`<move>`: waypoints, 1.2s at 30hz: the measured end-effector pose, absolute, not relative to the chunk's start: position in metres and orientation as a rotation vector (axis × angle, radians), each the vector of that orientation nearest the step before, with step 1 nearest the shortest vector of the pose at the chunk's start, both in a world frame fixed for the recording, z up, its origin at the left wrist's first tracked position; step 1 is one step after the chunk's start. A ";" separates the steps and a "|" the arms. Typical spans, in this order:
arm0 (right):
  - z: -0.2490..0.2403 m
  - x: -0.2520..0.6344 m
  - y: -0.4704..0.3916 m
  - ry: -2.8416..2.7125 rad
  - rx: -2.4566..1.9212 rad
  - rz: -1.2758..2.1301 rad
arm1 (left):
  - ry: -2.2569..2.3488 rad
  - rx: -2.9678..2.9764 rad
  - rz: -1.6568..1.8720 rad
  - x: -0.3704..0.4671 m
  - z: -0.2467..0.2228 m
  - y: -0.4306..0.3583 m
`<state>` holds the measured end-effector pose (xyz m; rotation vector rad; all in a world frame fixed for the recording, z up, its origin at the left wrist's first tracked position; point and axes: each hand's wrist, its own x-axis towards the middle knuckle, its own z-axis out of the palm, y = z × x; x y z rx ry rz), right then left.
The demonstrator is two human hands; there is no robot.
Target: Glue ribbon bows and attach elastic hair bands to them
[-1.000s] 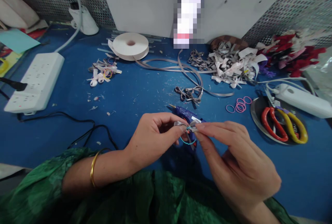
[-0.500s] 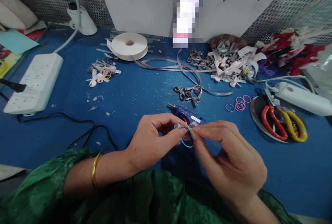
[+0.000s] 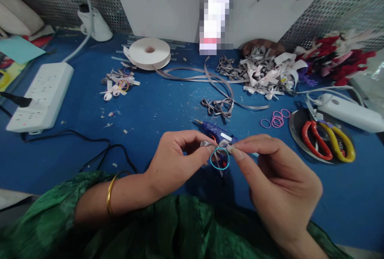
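Between my two hands is a small grey ribbon bow (image 3: 222, 144) with a turquoise hair elastic (image 3: 220, 169) hanging below it as a full loop. My left hand (image 3: 177, 163) pinches the bow's left side between thumb and fingertips. On its other side, my right hand (image 3: 279, 179) pinches a pale end of the bow between thumb and index finger. Just behind the fingers lies a blue glue gun (image 3: 211, 130), its nozzle pointing left and its handle partly hidden by my hands.
Beyond the glue gun lie several finished grey bows (image 3: 217, 108) and a ribbon spool (image 3: 149, 53). Pink elastics (image 3: 277, 120) and red-and-yellow-handled scissors (image 3: 316, 147) are on the right, near a heap of bows (image 3: 264, 71). A power strip (image 3: 42, 95) stands left, its black cord running across the blue table.
My right hand has shifted right and turned slightly, its fingertips now at the bow's right end. The turquoise elastic, partly hidden before, now hangs visible as a whole loop. My left hand barely moved.
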<state>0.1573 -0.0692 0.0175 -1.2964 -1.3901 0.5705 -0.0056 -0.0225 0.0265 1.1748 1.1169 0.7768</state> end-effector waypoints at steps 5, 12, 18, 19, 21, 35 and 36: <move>0.017 0.158 -0.071 -1.673 -1.319 0.367 | 1.168 1.273 0.767 -0.005 0.025 -0.024; 0.017 0.156 -0.066 -1.761 -1.334 0.273 | 1.187 1.419 0.804 -0.005 0.022 -0.026; 0.016 0.156 -0.068 -1.615 -1.360 0.417 | 1.191 1.452 0.813 -0.005 0.024 -0.025; 0.017 0.156 -0.069 -1.543 -1.361 0.491 | 1.192 1.443 0.813 -0.005 0.024 -0.026; 0.017 0.156 -0.068 -1.429 -1.344 0.607 | 1.201 1.413 0.809 -0.005 0.024 -0.026; 0.015 0.153 -0.068 -1.671 -1.352 0.332 | 1.205 1.489 0.803 -0.005 0.024 -0.028; 0.015 0.153 -0.068 -1.680 -1.347 0.318 | 1.199 1.492 0.804 -0.005 0.023 -0.028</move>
